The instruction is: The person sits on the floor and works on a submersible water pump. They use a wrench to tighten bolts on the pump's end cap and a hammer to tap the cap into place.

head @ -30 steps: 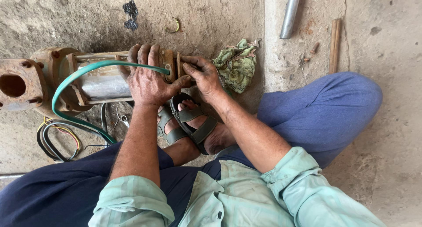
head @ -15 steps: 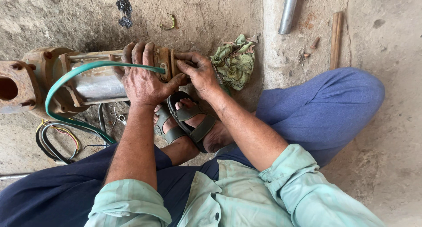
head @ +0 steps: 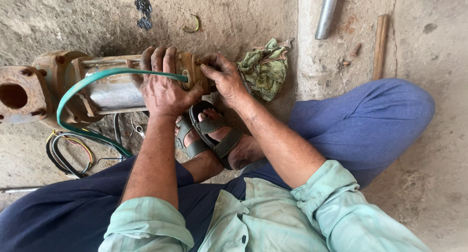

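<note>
A submersible pump motor lies on its side on the concrete floor, under the fingers of the left hand. Right of them, the right hand touches its end; a crumpled rag lies just beyond, wires below-left.

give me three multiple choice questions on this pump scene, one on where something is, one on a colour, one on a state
1. Where does the crumpled rag lie?
A. on the person's knee
B. on the floor just right of the right hand
C. inside the pump's open end

2. What colour is the flat cable arching over the pump?
A. green
B. red
C. white

3. How does the left hand sit?
A. raised clear of the pump
B. holding the metal pipe
C. pressed on the pump body, fingers over the top

Answers: 1 B, the rag lies beside the right hand; 2 A, the cable is plainly green; 3 C, the palm covers the casing.
</note>
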`<state>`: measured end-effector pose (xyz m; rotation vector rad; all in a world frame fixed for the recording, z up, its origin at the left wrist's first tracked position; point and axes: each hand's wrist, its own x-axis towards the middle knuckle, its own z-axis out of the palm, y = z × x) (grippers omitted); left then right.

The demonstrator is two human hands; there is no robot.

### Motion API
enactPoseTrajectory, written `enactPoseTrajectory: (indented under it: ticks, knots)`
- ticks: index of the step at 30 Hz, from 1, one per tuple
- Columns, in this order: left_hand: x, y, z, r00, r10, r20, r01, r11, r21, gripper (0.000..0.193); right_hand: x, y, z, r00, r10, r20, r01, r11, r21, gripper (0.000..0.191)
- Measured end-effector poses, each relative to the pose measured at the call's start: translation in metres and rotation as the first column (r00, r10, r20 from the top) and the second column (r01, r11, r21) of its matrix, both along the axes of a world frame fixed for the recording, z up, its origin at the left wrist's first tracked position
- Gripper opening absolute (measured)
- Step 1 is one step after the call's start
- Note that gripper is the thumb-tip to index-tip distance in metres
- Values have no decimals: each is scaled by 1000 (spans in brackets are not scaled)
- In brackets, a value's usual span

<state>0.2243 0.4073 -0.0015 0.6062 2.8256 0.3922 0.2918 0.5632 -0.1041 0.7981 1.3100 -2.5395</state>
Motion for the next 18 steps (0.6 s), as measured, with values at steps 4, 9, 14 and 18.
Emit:
enactPoseTrajectory:
  ticks: [4, 9, 14, 18]
  knots:
    - [-1, -2, 0, 1000, -7, -6, 7, 1000, -15, 99, 0, -3, 3, 999, 12, 32, -14, 998, 66, 40]
    - [-2, -2, 1, 998, 36, 58, -35, 999, -23, 101, -4, -3, 2, 994, 104, -34, -99, 986, 132, 31]
    - [-4, -2, 3, 999, 29, 18, -29, 1000, -4, 99, -20, 3, -6, 964, 265, -29, -225, 867, 445, 24]
    - [-6, -3, 5, 998, 49, 30, -49, 999, 2, 99, -23, 0, -7, 964, 264, -40, -213, 851, 480, 19]
